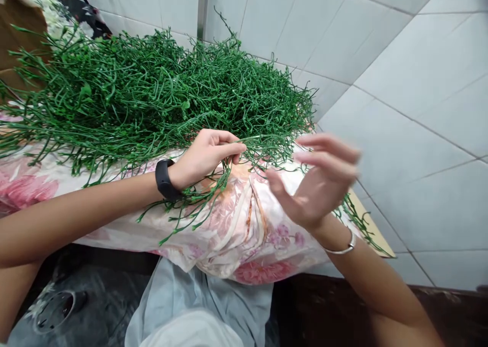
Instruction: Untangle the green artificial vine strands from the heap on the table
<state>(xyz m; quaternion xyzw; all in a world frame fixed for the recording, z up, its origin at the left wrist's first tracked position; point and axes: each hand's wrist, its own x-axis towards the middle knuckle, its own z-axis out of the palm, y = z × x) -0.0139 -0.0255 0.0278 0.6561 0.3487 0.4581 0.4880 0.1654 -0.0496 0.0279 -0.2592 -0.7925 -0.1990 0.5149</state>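
Thin green plastic stems are pinched between the thumb and fingers of my left hand [206, 156], which wears a black wristband. The held stems [200, 207] hang down past my wrist over a flowered cloth [244, 225]. My right hand [320, 181], with a silver bangle at the wrist, is raised a little to the right of the left one. Its fingers are apart and smeared by motion, and nothing shows between them. Just beyond both hands lies a big tangled pile of green plastic stems [152, 92].
White artificial flowers [53, 11] and a brown cardboard piece [23, 31] stand at the back left. More green stems lie on a pale board [371, 222] at the right. A tiled wall [412, 133] closes off the back and right. A clear cup [57, 311] sits low at the left.
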